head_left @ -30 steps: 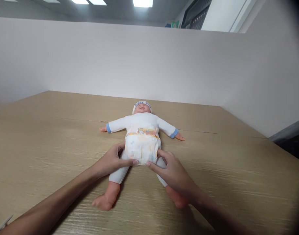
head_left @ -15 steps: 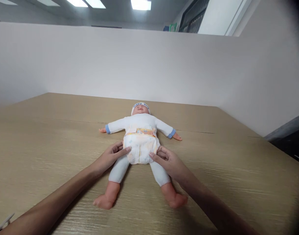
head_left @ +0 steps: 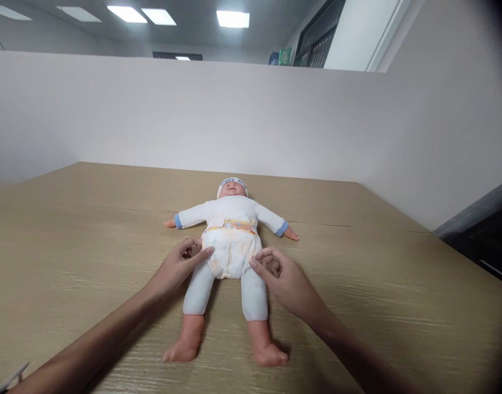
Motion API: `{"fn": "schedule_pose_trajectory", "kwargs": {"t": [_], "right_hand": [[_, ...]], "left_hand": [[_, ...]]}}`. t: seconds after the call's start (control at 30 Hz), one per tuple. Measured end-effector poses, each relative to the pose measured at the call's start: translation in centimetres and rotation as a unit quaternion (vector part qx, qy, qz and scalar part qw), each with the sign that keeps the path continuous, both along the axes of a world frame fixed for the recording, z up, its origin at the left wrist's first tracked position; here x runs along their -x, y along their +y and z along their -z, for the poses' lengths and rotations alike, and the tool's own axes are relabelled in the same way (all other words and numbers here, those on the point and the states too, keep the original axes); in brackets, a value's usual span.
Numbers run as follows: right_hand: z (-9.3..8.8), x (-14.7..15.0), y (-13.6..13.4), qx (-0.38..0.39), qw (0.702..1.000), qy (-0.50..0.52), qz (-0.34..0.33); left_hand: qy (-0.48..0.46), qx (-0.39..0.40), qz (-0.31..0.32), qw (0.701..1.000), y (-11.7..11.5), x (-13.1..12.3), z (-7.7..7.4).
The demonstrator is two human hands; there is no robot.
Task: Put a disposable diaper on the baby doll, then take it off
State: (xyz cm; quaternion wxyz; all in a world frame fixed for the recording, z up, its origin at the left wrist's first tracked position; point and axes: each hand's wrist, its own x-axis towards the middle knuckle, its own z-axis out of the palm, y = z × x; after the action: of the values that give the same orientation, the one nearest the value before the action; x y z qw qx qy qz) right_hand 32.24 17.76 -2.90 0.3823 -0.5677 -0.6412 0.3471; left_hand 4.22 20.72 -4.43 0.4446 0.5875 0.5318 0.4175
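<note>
A baby doll (head_left: pixel 230 210) in a white suit and cap lies on its back on the wooden table (head_left: pixel 70 230), arms spread, legs toward me. It wears a white nappy (head_left: pixel 230 251) with a yellow printed waistband. My left hand (head_left: pixel 179 265) is at the nappy's left side, thumb touching its edge, fingers curled. On the other side, my right hand (head_left: pixel 281 276) has its thumb against the nappy's right edge and its fingers curled. Neither hand clearly grips the nappy.
White partition walls (head_left: pixel 234 115) close off the table at the back and right. A thin pale object (head_left: pixel 8 377) pokes in at the lower left corner. The table's right edge drops to a dark floor (head_left: pixel 489 241).
Both hands slid up from the nappy's crotch to its hip sides. The doll's legs, spread before, now lie closer together and straighter.
</note>
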Motion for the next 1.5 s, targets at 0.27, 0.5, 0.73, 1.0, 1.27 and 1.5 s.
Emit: {"fn": "schedule_pose_trajectory", "kwargs": {"t": [0.27, 0.5, 0.73, 1.0, 1.27, 1.5], "right_hand": [[-3.9, -1.6, 5.6, -0.111, 0.986, -0.123, 0.026], [-3.1, -0.4, 9.1, -0.083, 0.975, -0.186, -0.084], [-2.0, -2.2, 10.3, -0.057, 0.984, -0.092, -0.138], [-0.9, -2.8, 11.6, -0.02, 0.985, -0.007, -0.17], [-1.2, -0.6, 10.7, -0.04, 0.985, -0.058, -0.155], [-1.6, -0.3, 8.0, -0.102, 0.988, -0.058, -0.104]], "left_hand": [[0.187, -0.3, 0.007, 0.935, 3.5, -3.1, -5.5], [0.359, -0.288, 0.155, 0.874, 6.5, -7.6, -6.2], [0.392, -0.29, 0.117, 0.865, 6.2, -8.2, -4.9], [0.398, -0.288, 0.106, 0.865, 6.2, -8.8, -5.0], [0.363, -0.263, 0.117, 0.886, 7.0, -8.6, -4.2], [0.357, -0.264, 0.106, 0.89, 7.0, -8.8, -3.8]]}}
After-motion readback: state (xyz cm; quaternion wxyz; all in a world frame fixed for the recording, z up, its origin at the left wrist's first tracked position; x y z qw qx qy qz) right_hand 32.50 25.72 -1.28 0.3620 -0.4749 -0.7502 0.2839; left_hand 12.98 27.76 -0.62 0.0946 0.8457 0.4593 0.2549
